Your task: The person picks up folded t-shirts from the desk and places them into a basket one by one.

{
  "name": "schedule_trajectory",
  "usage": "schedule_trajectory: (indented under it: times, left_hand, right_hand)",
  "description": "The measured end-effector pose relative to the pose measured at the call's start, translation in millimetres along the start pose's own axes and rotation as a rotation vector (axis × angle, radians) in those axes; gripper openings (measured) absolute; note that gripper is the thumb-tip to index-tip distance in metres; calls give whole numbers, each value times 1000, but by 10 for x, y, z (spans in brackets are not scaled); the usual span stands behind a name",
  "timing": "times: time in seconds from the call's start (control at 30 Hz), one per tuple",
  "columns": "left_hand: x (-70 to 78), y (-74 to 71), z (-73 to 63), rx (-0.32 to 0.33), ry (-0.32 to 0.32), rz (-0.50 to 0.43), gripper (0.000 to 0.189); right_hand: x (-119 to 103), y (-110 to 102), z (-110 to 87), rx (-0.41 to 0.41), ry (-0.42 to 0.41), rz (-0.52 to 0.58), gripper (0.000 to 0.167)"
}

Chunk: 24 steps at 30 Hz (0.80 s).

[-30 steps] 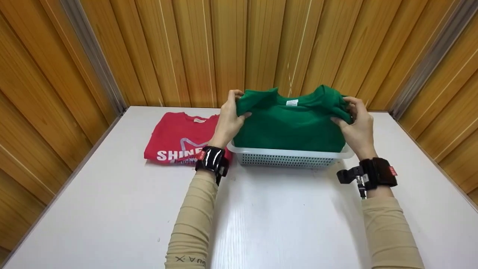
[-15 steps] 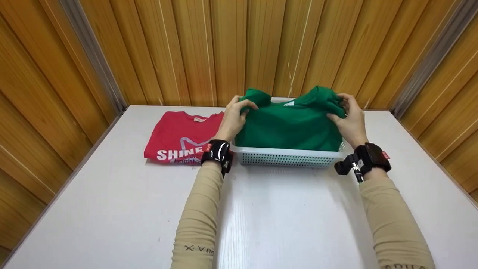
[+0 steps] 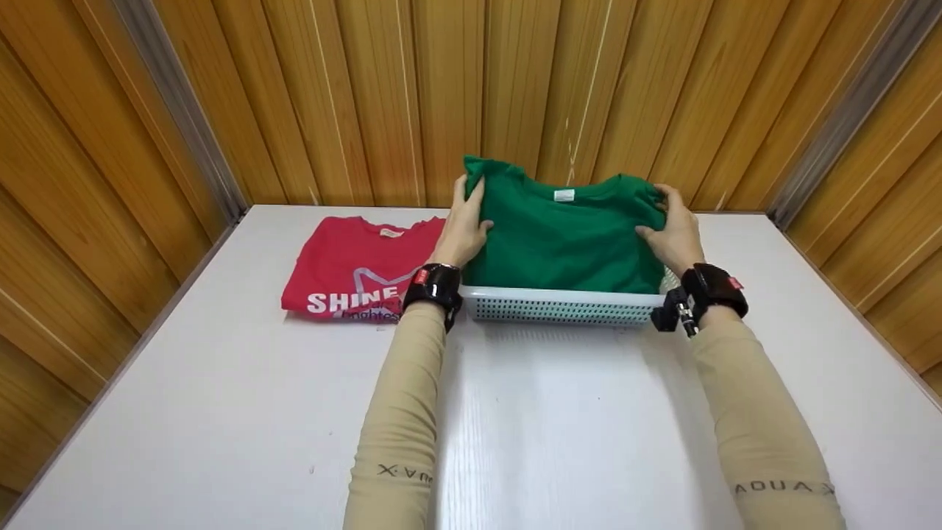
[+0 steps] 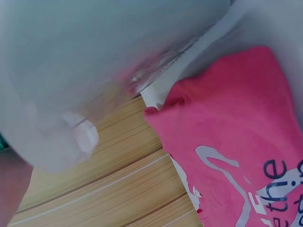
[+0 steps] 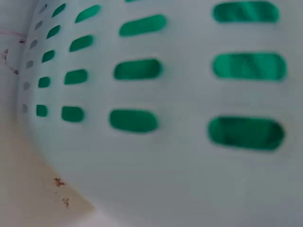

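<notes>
White table (image 3: 544,427): left hand (image 3: 464,228) and right hand (image 3: 677,234) grip the green shirt (image 3: 563,246), likely light, floppy, best held by its 2 shoulders (image 3: 508,178)!

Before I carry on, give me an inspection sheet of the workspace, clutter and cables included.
Surface: white table, with a few small marks.
Green shirt: lower part inside the basket, upper part raised above the front rim.
Red shirt: folded on the table, left of the basket, partly hidden by the left arm.
Clutter: nothing seen.
Hands: left and right each hold a side of the green shirt.
Cables: short connector at the right wrist.
Surroundings: wood-grain panels.
</notes>
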<state>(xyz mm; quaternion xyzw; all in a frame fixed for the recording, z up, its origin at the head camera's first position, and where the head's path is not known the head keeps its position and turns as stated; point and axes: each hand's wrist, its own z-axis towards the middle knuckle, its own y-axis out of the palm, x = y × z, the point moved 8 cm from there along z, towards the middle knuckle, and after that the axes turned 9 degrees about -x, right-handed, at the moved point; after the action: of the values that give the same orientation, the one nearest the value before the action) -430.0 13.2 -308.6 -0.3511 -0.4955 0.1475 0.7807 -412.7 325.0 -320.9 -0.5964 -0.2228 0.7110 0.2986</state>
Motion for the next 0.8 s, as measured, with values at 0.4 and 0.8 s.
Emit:
schedule_trajectory:
  times: [0.4, 0.8]
  left_hand:
    - [-234, 34, 18, -30, -172, 35, 60]
    - [-257, -202, -113, 122, -77, 103, 39]
  right_hand:
    - [-7, 261, 113, -185, 40, -153, 74]
    - [-134, 224, -9, -61, 2, -241, 55]
